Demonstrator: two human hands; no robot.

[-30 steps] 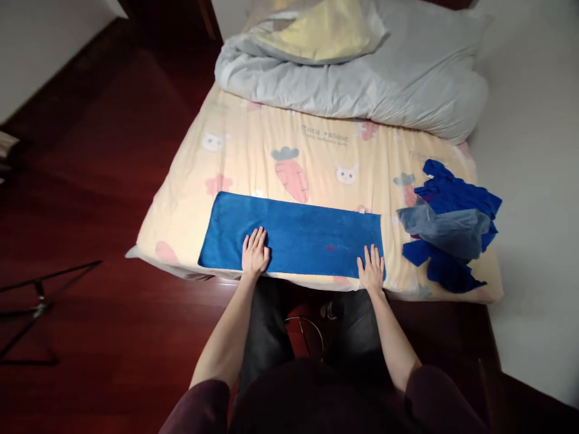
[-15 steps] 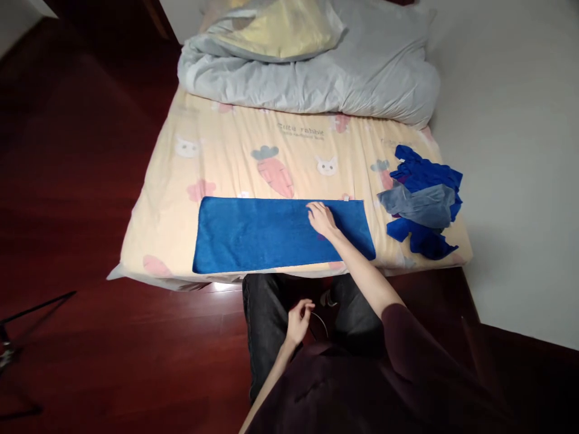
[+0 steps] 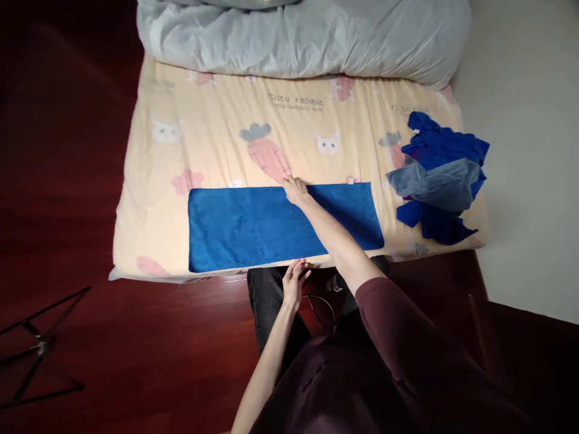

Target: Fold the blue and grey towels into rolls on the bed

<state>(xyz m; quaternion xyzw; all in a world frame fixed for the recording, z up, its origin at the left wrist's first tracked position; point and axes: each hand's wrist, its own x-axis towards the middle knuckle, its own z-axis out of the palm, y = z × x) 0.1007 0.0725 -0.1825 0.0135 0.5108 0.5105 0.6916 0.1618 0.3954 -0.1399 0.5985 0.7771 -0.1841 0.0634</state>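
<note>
A blue towel (image 3: 244,226) lies flat as a long rectangle along the bed's front edge, with a small white tag on its far side. My right hand (image 3: 296,190) reaches across it and rests at the middle of its far edge. Its fingertips extend just past that edge onto the sheet, and the towel is not lifted there. My left hand (image 3: 294,283) is in front of the bed, just below the towel's near edge. Its fingers are apart, with nothing in them.
A crumpled pile of blue and grey-blue cloths (image 3: 441,178) lies on the right of the patterned sheet (image 3: 217,138). A grey quilt (image 3: 307,42) is bunched at the back. A wall (image 3: 529,150) borders the right side. Black metal legs (image 3: 41,345) stand on the floor at left.
My right hand has moved from the towel's middle to its far edge, slightly left. My left hand has risen from my lap towards the near edge. The view has tipped closer to the bed.
</note>
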